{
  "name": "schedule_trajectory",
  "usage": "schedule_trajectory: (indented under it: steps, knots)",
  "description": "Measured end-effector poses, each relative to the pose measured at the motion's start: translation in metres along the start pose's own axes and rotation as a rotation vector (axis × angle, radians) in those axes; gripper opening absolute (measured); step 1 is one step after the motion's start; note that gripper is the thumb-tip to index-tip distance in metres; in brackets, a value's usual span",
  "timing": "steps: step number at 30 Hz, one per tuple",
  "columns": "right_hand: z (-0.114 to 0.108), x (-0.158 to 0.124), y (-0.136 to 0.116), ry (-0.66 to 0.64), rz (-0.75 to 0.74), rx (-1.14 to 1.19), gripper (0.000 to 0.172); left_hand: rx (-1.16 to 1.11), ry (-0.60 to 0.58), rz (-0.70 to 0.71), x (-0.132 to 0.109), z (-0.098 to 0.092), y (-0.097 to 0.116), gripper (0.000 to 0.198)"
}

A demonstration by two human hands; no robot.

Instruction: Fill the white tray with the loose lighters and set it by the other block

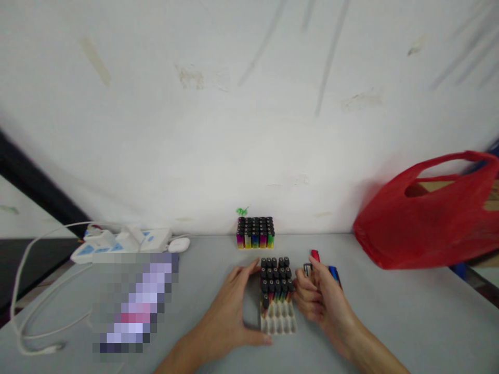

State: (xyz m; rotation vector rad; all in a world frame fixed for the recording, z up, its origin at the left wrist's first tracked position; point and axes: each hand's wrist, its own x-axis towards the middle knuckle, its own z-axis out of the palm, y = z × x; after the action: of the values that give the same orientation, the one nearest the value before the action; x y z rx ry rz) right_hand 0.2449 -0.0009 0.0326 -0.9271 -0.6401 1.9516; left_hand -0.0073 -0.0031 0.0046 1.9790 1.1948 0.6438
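Between the two hands sits a pale tray (277, 324) on the grey worktop (390, 311), partly filled with upright lighters (276, 280); their black caps stand in tight rows at the far end, with coloured bodies showing below, and the near rows of cells lie bare. The left hand (230, 311) rests against the tray's left side, fingers spread and thumb at its near corner, gripping nothing but steadying the tray. The right hand (317, 298) is closed around a small bunch of loose lighters, a red one (315, 255) and a blue one (333, 274) sticking out past the fingers, just beside the tray's right edge. Beyond the hands, by the wall, stands a full block of lighters (255, 232). Far off to the right slumps a red plastic bag (424, 218); to the left lies a white power strip (125, 241).
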Motion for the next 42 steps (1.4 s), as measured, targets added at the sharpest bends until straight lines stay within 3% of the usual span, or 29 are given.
schedule_trajectory:
  steps: [5,20,27,37,42]
  knots:
    - [0.002,-0.001,0.0,-0.024,-0.021,0.015,0.078,0.009,0.008,0.016,0.0,0.001,-0.002,0.142]
    - [0.002,-0.005,0.006,0.094,-0.05,-0.082,0.063,0.017,0.008,0.027,0.001,0.001,-0.002,0.141]
    - [-0.001,-0.001,0.003,0.085,-0.112,-0.054,0.069,0.013,0.011,0.015,0.0,0.0,-0.001,0.141]
    - [0.009,-0.013,0.004,0.298,-0.554,-0.392,0.053,0.005,0.008,0.033,0.001,0.0,0.0,0.141]
    - [0.009,-0.026,-0.001,0.335,-0.949,-0.788,0.038,0.0,0.015,0.036,0.001,0.0,-0.001,0.142]
